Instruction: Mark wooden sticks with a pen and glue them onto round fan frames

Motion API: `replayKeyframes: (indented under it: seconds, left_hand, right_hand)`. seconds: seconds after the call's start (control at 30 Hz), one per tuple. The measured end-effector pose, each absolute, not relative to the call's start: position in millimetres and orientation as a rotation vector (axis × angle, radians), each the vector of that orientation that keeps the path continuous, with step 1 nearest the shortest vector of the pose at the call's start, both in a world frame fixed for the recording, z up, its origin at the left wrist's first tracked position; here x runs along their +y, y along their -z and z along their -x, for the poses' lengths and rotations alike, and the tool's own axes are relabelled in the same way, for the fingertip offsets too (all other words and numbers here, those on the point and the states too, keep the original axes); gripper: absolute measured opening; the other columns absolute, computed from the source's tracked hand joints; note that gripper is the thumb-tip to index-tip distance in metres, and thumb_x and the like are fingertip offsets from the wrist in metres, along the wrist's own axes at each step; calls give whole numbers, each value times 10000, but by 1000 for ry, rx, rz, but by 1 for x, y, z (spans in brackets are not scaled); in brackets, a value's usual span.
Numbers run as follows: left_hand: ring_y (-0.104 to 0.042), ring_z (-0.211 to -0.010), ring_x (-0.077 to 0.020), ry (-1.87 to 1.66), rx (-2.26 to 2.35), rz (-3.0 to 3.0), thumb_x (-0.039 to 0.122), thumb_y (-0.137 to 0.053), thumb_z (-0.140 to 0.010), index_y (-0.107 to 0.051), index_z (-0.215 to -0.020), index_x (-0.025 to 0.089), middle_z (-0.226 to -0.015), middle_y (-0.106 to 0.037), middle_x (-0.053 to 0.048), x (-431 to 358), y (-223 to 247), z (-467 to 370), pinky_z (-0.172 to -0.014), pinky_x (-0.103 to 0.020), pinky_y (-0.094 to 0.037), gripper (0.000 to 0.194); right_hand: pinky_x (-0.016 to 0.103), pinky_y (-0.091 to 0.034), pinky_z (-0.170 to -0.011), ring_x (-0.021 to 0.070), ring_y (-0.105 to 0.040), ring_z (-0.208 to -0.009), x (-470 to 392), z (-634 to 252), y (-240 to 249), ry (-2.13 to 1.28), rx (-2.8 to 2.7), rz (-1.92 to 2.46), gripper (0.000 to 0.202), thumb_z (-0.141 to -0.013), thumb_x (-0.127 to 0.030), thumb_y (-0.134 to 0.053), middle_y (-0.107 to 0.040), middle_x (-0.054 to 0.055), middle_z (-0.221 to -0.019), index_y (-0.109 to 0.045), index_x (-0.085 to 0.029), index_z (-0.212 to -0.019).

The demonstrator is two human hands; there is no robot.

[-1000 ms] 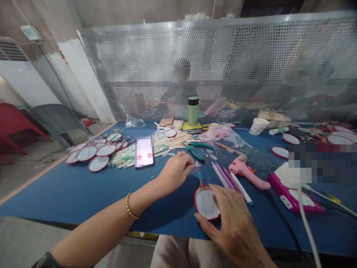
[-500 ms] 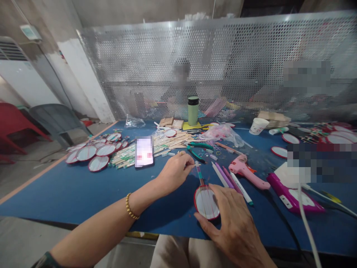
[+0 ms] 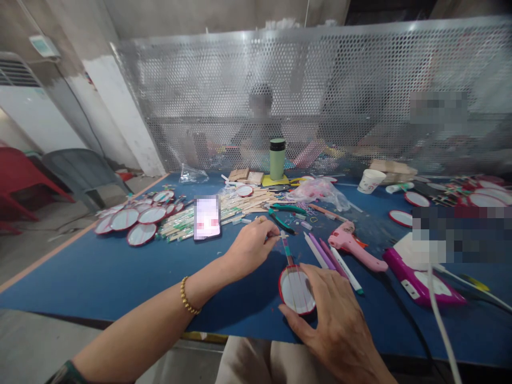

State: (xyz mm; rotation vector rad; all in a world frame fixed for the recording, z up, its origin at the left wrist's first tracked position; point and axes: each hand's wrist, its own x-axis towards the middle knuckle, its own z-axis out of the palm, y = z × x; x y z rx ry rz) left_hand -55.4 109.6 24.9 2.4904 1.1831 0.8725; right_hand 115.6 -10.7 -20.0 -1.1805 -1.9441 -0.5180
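Note:
A small toy banjo (image 3: 296, 290) lies on the blue table before me, with a round white face, a red rim, thin strings and a narrow colour-banded neck (image 3: 287, 249). My right hand (image 3: 336, 306) is curved around its round body, thumb at the lower edge and fingers along the right side. My left hand (image 3: 252, 245) is closed in a pinch at the tip of the neck, by a small pale piece there. What the left fingertips hold is too small to make out. A gold bead bracelet (image 3: 188, 296) circles the left wrist.
Several similar round bodies (image 3: 142, 234) lie at left, beside wooden sticks (image 3: 176, 226) and a phone (image 3: 207, 218). Teal-handled pliers (image 3: 280, 221), pens (image 3: 328, 253), a pink glue gun (image 3: 356, 248) and a magenta power strip (image 3: 424, 285) with cables sit nearby. A green tumbler (image 3: 277, 160) stands behind.
Almost nothing differs. Both hands keep their places at the toy banjo, and the banjo stays where it was.

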Motion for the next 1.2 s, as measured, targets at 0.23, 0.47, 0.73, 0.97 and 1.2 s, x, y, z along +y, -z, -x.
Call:
replayKeyframes:
  seconds: [0.23,0.47,0.73,0.97,1.2]
  left_hand:
    - [-579,-753,-149,-858,1203,-2476,98,-618,-852,-649,-852,183,-829,-609,-11,109,-26,55,-718,-268,-465,90]
    - [-573,-741,-150,-847,1226,-2483,99,-629,-842,-642,-833,184,-806,-611,-6,108,-27,55,-701,-264,-451,87]
    - [-577,-762,-153,-862,1197,-2504,88,-610,-856,-635,-803,182,-782,-609,-3,109,-26,55,-713,-264,-451,110]
    - [-574,-760,-151,-866,1178,-2508,79,-618,-856,-628,-798,174,-780,-611,-2,109,-27,55,-713,-261,-439,112]
    - [-566,-761,-151,-881,1166,-2513,71,-621,-854,-630,-804,169,-790,-616,-6,111,-25,55,-701,-260,-423,110]
  right_hand:
    - [444,-518,-798,290,-631,-939,-11,-115,18,539,-1942,1178,489,-939,-470,-572,-677,175,-1028,-546,-70,-1219]
    - [449,-518,-791,294,-631,-932,-10,-116,18,545,-1959,1179,510,-931,-472,-583,-676,182,-1033,-538,-55,-1221]
    - [445,-519,-800,292,-631,-953,-11,-115,19,514,-1947,1183,491,-931,-457,-591,-674,173,-1044,-533,-77,-1237]
    - [442,-503,-810,295,-614,-955,-10,-115,19,548,-1960,1170,505,-934,-453,-583,-666,194,-1044,-538,-34,-1213]
    - [431,-498,-811,285,-612,-949,-11,-116,21,517,-1941,1171,500,-928,-467,-595,-667,168,-1043,-534,-75,-1233]
